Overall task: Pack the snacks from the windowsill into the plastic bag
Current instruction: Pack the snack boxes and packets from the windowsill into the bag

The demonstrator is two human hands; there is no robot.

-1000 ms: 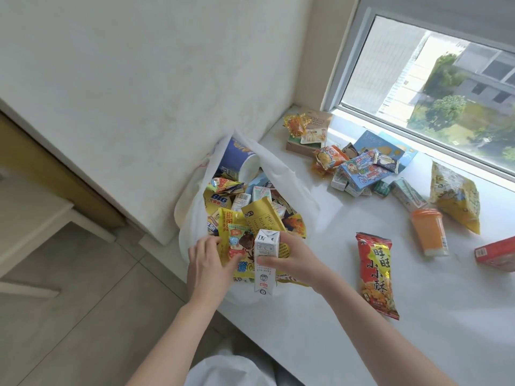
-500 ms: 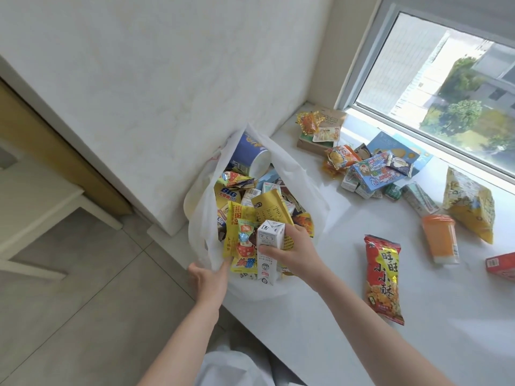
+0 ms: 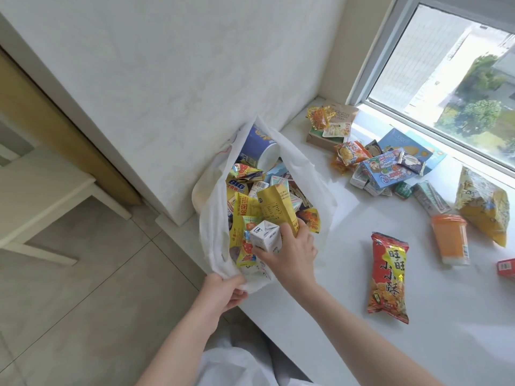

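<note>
Sunlit windowsill (image 3: pixel 320 316): right hand (image 3: pixel 292 256) clasps a small carton (image 3: pixel 266 236) over the bag (image 3: pixel 302 174), whose thin rim the left hand (image 3: pixel 223 292) pinches. Carton likely light, stiff (best held by its flat sides).

We see a white windowsill (image 3: pixel 348 274) carrying a white plastic bag (image 3: pixel 301 174) of snacks at its left end. Right of the bag lie a red snack packet (image 3: pixel 388 277), an orange cup (image 3: pixel 450 239) on its side and a yellow bag (image 3: pixel 483 207). Beyond the bag, toward the window, sits a cluster of small cartons and packets (image 3: pixel 384 168).
</note>
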